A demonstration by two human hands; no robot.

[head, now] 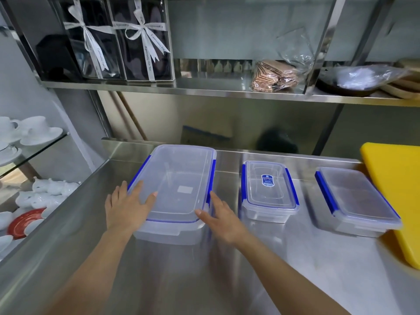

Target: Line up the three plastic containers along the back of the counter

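Squaring the big tub (177, 189) against the back edge of the counter (159, 280) is the step in hand, judging by where the hands sit. It lies at about 11 o'clock from the wearer, its far end already close to the raised lip at the back, its long side running away from the viewer. The flat tub (356, 201) sits at 2 o'clock, slewed a little, its right edge touching or overlapping the yellow board (395, 192); the small tub (269, 189) sits between the two at 1 o'clock, apart from both. The left hand (127, 208) lies on the near-left corner of the lid, fingers spread and flat; the right hand (221, 214) rests against the near-right corner, fingers loosely together, thumb toward the lid edge. Neither hand is closed round anything. To do this well, push evenly with both palms so the tub slides straight without yawing, keep pressure low so the lid does not flex, and stop once its front edge matches the other two.
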